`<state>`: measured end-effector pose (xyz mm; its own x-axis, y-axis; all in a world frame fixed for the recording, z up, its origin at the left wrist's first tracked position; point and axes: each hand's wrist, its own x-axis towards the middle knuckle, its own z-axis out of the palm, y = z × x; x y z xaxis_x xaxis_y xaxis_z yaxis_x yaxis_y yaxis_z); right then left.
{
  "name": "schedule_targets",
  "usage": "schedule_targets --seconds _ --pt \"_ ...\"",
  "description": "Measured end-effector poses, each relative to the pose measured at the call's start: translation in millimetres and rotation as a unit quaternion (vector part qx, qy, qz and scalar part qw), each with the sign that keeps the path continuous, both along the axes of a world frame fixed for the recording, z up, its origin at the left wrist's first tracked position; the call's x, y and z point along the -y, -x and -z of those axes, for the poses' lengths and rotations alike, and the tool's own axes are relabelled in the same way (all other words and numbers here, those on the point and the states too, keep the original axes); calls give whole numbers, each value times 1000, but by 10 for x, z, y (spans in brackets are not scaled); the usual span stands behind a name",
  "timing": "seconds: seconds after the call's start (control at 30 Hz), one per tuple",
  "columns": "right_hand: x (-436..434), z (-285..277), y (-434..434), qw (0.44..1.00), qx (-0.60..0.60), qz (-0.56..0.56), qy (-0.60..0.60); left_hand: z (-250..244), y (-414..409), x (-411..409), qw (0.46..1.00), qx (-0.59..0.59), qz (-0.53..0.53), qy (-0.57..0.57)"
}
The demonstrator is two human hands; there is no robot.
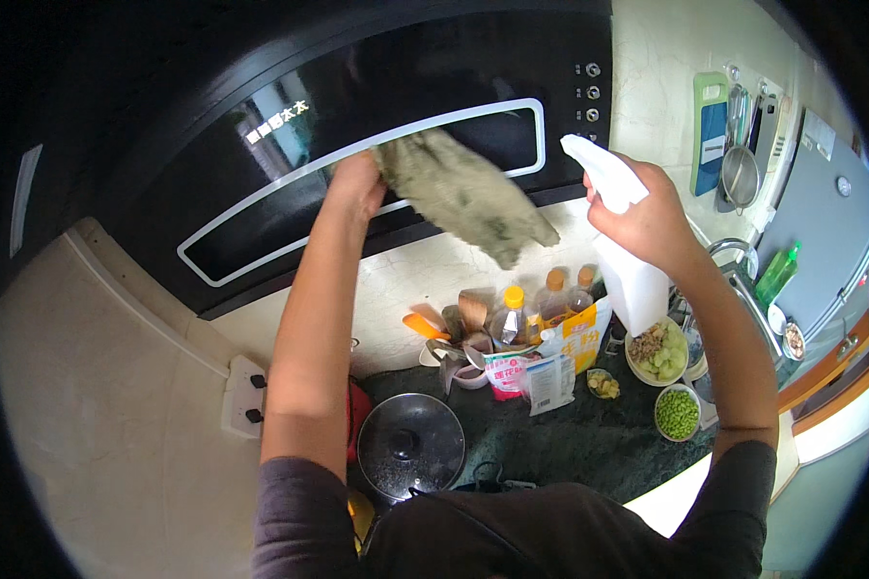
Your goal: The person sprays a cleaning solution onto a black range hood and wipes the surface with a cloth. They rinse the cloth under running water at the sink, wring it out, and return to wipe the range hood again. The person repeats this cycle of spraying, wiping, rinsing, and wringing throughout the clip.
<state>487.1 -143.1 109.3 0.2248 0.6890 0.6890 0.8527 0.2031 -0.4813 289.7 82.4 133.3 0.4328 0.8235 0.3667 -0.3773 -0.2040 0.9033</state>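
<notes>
A crumpled olive-green cloth [463, 195] hangs from my left hand [358, 184], which grips one end of it in front of the black range hood [405, 72]. The cloth looks blurred and spreads to the right across the hood's pale-edged panel. On the right, my right hand [644, 213] is closed around the neck of a white spray bottle [634, 282]. The bottle's nozzle points up and left, towards the hood. Its trigger is mostly hidden by my fingers.
Below stand a glass-lidded pan [411, 445], a bottle with a yellow cap [513, 318], seasoning bags [550, 380], a bowl of green beans [677, 412] and a bowl of chopped vegetables [659, 351]. A strainer [740, 177] hangs at the right beside a grey refrigerator [818, 210].
</notes>
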Motion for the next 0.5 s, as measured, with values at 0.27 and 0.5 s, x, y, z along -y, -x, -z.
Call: schedule_targets --seconds 0.27,0.5 --pt "205 -6 142 999 -27 23 39 56 -989 121 978 47 86 185" --pt "49 -9 429 994 -50 -93 -15 265 -1180 -76 997 50 38 46"
